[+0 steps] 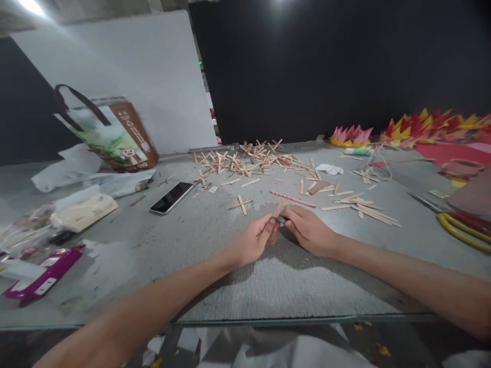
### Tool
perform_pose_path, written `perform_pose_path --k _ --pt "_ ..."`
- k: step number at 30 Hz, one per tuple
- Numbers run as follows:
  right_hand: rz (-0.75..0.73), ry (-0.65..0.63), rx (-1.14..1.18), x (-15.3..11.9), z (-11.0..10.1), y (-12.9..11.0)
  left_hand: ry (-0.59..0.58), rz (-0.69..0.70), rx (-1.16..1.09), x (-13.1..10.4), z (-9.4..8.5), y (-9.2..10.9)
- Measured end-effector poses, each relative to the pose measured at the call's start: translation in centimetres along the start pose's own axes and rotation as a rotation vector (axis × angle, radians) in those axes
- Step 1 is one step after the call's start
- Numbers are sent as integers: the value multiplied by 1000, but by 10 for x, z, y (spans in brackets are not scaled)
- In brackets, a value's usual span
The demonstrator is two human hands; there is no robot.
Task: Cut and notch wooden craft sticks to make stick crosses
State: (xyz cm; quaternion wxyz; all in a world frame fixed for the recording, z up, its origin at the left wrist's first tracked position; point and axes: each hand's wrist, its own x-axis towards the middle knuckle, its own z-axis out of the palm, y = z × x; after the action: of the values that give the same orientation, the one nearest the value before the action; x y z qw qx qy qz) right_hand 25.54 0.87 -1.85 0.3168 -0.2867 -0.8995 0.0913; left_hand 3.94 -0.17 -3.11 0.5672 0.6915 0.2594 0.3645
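Note:
Above the front middle of the table my two hands meet. My left hand (pixel 256 239) is closed, its fingers pinching the lower end of a wooden craft stick (pixel 279 207) that points up and away. Beside it my right hand (pixel 311 231) is also closed, around a small dark grey object (pixel 282 220) mostly hidden by the fingers. I cannot make out its kind. Just beyond the hands lie two craft sticks joined as a cross (pixel 242 205) and a red-and-white striped straw or pencil (pixel 292 199).
A pile of crossed sticks (pixel 233 162) lies at the back, loose sticks (pixel 370 209) to the right. A phone (pixel 171 198), printed bag (pixel 118 135) and purple packet (pixel 42 276) occupy the left. Yellow-handled scissors (pixel 456 230) and folded-paper pieces (pixel 429 128) are at right.

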Motion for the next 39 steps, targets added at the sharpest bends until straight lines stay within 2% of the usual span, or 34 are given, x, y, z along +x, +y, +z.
perform_pose_path --k 6,10,17,22,26,32,36,39 --pt "-8 7 -10 0 0 0 16 0 24 0 3 3" --pt "8 5 -20 -1 0 1 5 7 -37 -1 4 4" --pt "-2 2 -17 -1 2 1 -14 7 -14 -1 3 1" --pt "-6 8 -15 -1 1 0 31 15 62 -2 4 6" --pt "3 0 -7 -1 1 -1 17 2 53 -2 5 8" --pt "-11 24 -9 -2 0 0 32 19 95 1 5 3" --pt "-4 29 -26 -2 0 1 36 5 32 0 6 1" --pt "10 19 -20 -2 1 1 46 2 104 0 6 1"
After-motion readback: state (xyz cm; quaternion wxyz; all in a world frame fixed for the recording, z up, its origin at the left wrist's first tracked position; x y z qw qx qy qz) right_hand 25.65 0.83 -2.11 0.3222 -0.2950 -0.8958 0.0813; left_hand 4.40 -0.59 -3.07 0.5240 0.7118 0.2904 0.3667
